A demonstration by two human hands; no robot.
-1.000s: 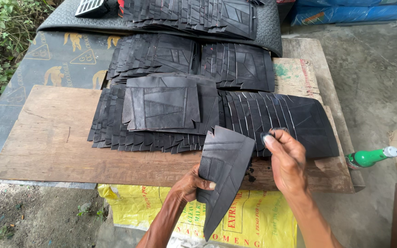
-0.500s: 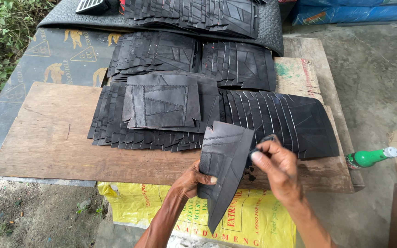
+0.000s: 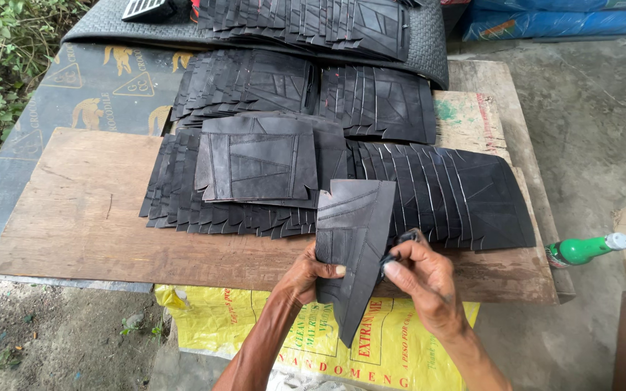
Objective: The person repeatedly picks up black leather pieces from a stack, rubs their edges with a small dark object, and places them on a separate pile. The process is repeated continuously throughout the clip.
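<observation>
Black rubber pieces, cut flat with notched edges and faint seam lines, lie fanned in overlapping rows before us, covering the middle and right of a worn wooden board. More rows of the same dull, matte sheets sit behind them, with another stack on a textured dark mat at the far edge. We see bare wood open on the board's left side and along a narrow strip at its near edge; a yellow printed sack hangs below that edge. A green spray bottle lies just off the board's right end, on grey concrete.

We hold one tapering piece upright above the near edge, its broad notched end up and its point down. Our left hand grips its left edge, thumb pressed on the front. Our right hand pinches the right edge between thumb and curled fingers, beside a small dark object there that we cannot identify.
</observation>
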